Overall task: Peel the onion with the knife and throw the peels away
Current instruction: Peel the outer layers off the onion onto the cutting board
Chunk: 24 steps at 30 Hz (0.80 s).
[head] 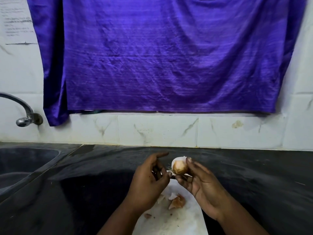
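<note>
A small onion [179, 167], partly white where skin is gone and brown elsewhere, is held above the counter between the thumb and fingers of my right hand [201, 185]. My left hand [149, 178] is closed around a knife [171, 173]. Its dark handle is mostly hidden in the fist, and only a short bit of blade shows, touching the onion's lower left side. Brown and white peels [177, 201] lie on a white cutting board [169, 223] directly beneath my hands.
The board rests on a dark stone counter [254, 184]. A sink basin [20, 165] with a curved metal tap [23, 116] lies at the left. A purple cloth [169, 56] hangs on the tiled wall behind.
</note>
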Each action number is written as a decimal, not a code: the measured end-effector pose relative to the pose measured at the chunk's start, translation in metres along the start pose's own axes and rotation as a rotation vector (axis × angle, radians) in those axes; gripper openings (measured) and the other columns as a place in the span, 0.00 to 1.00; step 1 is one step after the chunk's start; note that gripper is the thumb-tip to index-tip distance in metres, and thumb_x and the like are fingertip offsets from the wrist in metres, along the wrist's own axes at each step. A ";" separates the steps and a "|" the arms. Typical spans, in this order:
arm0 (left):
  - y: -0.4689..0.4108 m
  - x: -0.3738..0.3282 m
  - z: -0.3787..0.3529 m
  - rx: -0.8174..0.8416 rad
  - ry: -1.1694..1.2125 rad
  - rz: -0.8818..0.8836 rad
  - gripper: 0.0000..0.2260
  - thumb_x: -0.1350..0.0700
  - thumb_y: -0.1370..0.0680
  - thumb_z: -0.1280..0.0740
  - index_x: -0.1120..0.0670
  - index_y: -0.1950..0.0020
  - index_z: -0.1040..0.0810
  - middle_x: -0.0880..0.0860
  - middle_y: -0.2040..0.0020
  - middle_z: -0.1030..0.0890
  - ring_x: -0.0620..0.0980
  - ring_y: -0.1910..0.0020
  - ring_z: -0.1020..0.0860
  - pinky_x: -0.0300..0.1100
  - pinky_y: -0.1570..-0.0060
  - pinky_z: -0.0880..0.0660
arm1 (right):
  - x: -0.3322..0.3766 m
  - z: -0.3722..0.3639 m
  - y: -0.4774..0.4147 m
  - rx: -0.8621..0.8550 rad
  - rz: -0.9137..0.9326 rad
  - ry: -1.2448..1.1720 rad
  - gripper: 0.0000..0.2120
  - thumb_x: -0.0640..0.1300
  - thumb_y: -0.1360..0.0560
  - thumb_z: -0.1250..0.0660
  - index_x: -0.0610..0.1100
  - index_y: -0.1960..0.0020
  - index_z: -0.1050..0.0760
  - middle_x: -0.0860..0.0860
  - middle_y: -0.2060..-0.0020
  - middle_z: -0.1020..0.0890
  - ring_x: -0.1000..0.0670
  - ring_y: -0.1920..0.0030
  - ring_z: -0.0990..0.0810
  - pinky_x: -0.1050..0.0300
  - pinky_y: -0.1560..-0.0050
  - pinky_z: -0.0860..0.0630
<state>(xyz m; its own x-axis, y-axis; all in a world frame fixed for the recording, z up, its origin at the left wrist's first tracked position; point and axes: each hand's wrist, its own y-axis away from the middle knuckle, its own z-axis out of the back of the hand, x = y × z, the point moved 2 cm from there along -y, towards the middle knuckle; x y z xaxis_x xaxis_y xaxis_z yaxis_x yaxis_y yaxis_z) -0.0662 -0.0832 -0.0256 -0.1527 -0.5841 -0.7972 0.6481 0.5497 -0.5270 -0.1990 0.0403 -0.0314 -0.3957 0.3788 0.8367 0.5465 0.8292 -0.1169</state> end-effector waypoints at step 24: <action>0.001 -0.003 -0.004 0.083 0.171 -0.087 0.33 0.64 0.22 0.26 0.35 0.26 0.29 0.47 0.45 0.20 0.49 0.42 0.19 0.40 0.43 0.20 | -0.008 0.004 -0.004 -0.018 0.081 0.222 0.24 0.41 0.40 0.18 0.40 0.47 0.20 0.34 0.43 0.17 0.39 0.51 0.15 0.47 0.51 0.15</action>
<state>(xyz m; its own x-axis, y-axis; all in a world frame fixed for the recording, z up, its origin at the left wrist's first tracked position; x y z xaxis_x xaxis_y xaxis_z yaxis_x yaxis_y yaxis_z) -0.0680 -0.0786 -0.0247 -0.3304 -0.5136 -0.7919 0.6855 0.4462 -0.5754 -0.2007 0.0357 -0.0397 -0.1790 0.3426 0.9223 0.5836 0.7917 -0.1808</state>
